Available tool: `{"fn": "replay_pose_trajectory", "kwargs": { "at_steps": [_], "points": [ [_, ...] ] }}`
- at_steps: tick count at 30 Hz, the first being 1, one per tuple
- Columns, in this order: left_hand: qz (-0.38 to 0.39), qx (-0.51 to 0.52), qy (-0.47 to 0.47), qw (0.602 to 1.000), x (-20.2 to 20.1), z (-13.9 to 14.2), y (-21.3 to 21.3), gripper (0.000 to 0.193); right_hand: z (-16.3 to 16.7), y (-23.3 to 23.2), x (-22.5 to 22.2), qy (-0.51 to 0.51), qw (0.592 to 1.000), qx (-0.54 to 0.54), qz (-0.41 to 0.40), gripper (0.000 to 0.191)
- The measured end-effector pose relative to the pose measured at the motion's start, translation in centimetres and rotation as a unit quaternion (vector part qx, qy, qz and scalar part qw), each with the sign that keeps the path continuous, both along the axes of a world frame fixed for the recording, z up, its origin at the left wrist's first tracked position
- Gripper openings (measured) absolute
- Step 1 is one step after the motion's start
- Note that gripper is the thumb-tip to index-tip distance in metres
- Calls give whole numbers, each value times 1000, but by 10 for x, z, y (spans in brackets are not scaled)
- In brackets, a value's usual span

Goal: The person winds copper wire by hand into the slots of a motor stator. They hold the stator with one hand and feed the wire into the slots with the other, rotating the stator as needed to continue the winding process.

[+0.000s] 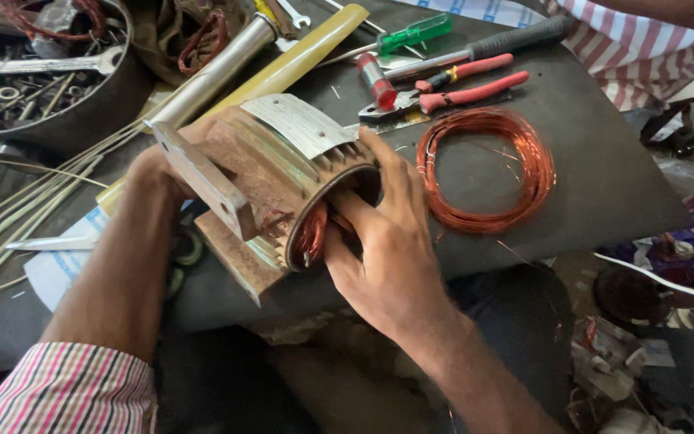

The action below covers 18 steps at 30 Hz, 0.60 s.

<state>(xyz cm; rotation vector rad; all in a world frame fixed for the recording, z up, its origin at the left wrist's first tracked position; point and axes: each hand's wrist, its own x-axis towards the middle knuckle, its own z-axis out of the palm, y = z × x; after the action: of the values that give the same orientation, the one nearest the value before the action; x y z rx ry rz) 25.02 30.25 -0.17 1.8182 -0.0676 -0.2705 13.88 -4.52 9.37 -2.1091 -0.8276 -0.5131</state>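
Head view: right hand fingers curled over the open rim of the rusty motor stator, thumb pressing copper winding into the bore. Left hand grips the far end; finger state hidden. Stator sits tilted at the work mat near edge. Step looks like seating coils; next needs careful tucking. Copper wire coil just beside; pliers at far edge.

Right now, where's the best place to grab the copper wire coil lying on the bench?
Probably the coil's near right arc, coming from the right. It lies flat as an open ring, and that side is bare of things, while the red-handled pliers crowd its far edge and the right hand on the motor housing sits at its left.
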Motion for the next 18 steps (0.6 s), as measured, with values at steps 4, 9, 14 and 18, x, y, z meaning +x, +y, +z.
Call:
{"fn": "replay_pose_trajectory", "kwargs": {
  "at_steps": [4,9,14,18],
  "points": [
    [-107,-154,-21,982,9,-8,5,49,3,11,-4,35,999,-9,-31,31],
    [18,-57,-11,998,12,-12,7,57,6,18,-11,95,991,61,-77,22],
    [-104,-9,-115,988,1,-5,14,75,11,14,-18,116,983,98,-104,25],
    [-140,-45,-149,978,2,-3,11,84,14,6,-25,152,980,92,-89,27]
  ]
}}
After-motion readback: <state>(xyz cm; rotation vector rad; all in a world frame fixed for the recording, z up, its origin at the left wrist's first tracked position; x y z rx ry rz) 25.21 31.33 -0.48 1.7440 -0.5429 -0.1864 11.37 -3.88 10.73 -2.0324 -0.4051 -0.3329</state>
